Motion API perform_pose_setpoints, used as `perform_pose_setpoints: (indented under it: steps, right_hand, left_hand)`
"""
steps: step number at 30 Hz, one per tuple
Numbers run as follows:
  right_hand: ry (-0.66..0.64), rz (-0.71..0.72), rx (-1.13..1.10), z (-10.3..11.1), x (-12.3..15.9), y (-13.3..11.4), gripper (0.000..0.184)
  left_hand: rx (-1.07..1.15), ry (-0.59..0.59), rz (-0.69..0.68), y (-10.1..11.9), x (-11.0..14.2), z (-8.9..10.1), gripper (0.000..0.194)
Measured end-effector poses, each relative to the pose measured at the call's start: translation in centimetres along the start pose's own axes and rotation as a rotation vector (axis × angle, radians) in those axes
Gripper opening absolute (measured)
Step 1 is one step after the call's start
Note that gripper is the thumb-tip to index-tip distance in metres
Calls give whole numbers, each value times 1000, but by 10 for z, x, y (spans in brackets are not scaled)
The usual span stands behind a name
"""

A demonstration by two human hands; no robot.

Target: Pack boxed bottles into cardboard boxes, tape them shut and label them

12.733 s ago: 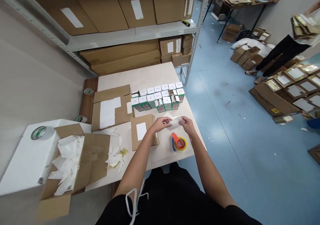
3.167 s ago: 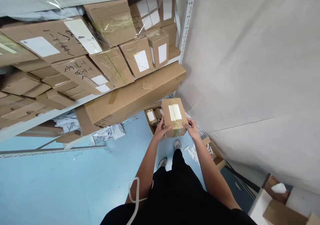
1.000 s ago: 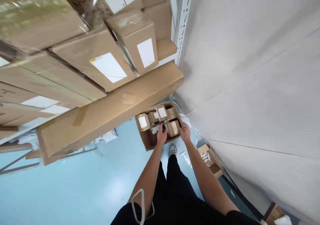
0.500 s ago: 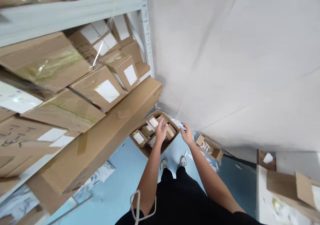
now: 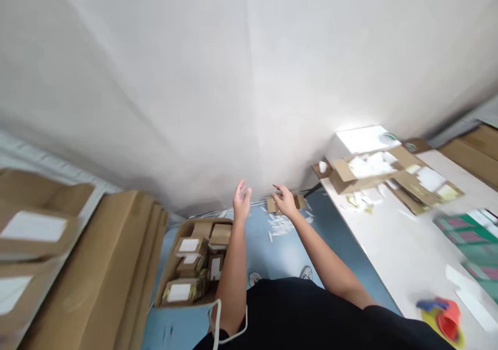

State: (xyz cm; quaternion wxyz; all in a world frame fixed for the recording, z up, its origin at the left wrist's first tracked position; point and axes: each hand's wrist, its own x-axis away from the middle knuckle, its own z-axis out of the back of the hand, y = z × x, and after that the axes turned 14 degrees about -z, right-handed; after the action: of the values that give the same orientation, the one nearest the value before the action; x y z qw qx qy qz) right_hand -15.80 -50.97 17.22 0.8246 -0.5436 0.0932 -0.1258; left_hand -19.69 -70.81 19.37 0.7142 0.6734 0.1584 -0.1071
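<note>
Both of my hands are held out in front of me over the floor, apart from each other. My left hand (image 5: 241,203) has its fingers apart and holds nothing; it is near the upper right corner of a big open carton (image 5: 171,267) on the floor. Several small labelled cardboard boxes (image 5: 189,245) lie in that carton. My right hand (image 5: 284,201) is also empty, its fingers loosely curved and apart. Below and behind it, partly hidden, a small open cardboard box (image 5: 299,201) stands by the wall.
A shelf with labelled boxes (image 5: 35,231) and long cartons (image 5: 105,267) fills the left. White scraps (image 5: 280,224) litter the blue floor. At right a white table (image 5: 383,251) carries an open box of white pieces (image 5: 342,176), flattened cardboard and a red tape-like object (image 5: 448,320).
My view has swung right, so the shelf and carton now sit further left and the table shows more fully. Both hands stay empty and are now beside the carton rather than over it.
</note>
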Motion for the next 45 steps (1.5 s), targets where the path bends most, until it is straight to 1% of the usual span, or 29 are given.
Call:
perform_pose_setpoints:
  steps: [2, 5, 8, 10, 12, 14, 16, 18, 20, 25, 30, 36, 38, 40, 42, 45]
  right_hand:
    - [110, -33, -11, 61, 1, 21, 44]
    - [263, -117, -20, 150, 11, 56, 44]
    - [399, -200, -41, 229, 29, 91, 45]
    - [489, -241, -62, 275, 45, 112, 45]
    - [573, -279, -79, 316, 62, 131, 45]
    - [650, -316, -97, 351, 78, 146, 45]
    - [725, -350, -124, 379, 94, 160, 45]
    - [799, -382, -154, 401, 108, 172, 45]
    - [862, -416, -176, 417, 119, 182, 45]
    - [999, -511, -199, 447, 133, 207, 45]
    - [1142, -581, -181, 476, 125, 223, 47]
    - [1306, -684, -147, 512, 108, 237, 54]
    - [1351, -730, -137, 523, 108, 243, 59]
    - [1394, -773, -133, 534, 113, 249, 63]
    - [1428, -809, -140, 546, 120, 254, 66]
    - [1462, -841, -169, 564, 137, 265, 68]
  left_hand:
    - [39, -106, -6, 8, 3, -67, 70]
    - [68, -279, -7, 21, 19, -165, 68]
    - [106, -418, -18, 36, 41, -252, 65]
    - [148, -493, -30, 47, 56, -304, 63]
    - [181, -569, -38, 58, 71, -351, 62]
    - [192, -658, -49, 70, 84, -393, 62]
    - [195, -750, -66, 80, 96, -429, 62]
    - [208, -828, -85, 87, 106, -461, 62]
    - [230, -894, -97, 91, 115, -489, 62]
    - [283, -1041, -75, 87, 133, -549, 60]
    - [330, -1213, -43, 78, 139, -608, 58]
    - [408, -1424, 18, 76, 137, -685, 55]
    - [427, -1485, 32, 75, 142, -706, 55]
    - [435, -1543, 33, 75, 151, -722, 54]
    - [434, -1605, 25, 77, 165, -736, 54]
    - [420, -1705, 5, 81, 192, -755, 52]
